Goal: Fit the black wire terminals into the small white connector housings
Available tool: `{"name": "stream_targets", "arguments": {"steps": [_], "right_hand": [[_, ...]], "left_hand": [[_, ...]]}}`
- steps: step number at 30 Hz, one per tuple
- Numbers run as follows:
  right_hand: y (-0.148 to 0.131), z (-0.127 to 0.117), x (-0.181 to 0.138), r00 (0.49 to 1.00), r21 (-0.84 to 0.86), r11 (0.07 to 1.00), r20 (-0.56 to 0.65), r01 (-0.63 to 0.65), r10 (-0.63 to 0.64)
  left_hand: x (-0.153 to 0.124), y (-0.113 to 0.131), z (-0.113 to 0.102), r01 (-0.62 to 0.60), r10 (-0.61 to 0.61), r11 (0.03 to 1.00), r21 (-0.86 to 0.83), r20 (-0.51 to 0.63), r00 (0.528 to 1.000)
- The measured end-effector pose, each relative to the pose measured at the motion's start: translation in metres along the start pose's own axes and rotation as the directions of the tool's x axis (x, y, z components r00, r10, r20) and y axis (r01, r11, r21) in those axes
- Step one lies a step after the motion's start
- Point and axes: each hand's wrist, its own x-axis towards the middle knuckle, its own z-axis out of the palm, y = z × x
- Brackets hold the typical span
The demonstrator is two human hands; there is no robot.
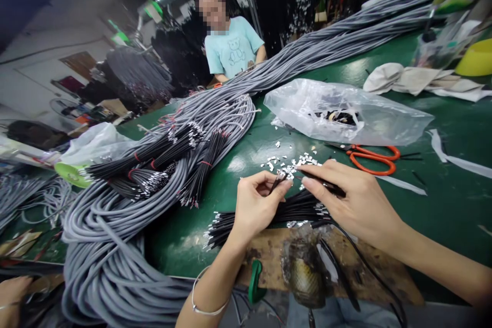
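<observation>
My left hand is closed in a pinch on the end of a thin black wire, thumb and fingers pressed together. My right hand is closed too, pinching a black wire close to the left fingertips. Beneath both hands lies a loose bundle of short black wires with silver tips on the green table. Small silver metal terminals are scattered just beyond my fingers.
A thick mass of grey cables runs from the front left up to the far right. Bundled black wires lie on it. Orange scissors, a clear plastic bag and cloth gloves lie to the right. A person in a light blue shirt sits opposite.
</observation>
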Motion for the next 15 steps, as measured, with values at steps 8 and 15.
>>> {"name": "stream_targets", "arguments": {"steps": [8,15], "right_hand": [[0.0005,0.0011,-0.0007,0.999,0.103,0.994,0.0,0.034,-0.034],[-0.0002,-0.0016,0.001,0.999,0.106,0.994,0.008,0.035,-0.036]], "left_hand": [[-0.0025,0.0002,0.0001,-0.008,0.006,0.999,0.054,0.034,0.999],[-0.0018,0.0012,-0.0026,-0.026,0.019,0.998,0.061,0.103,0.995]]}}
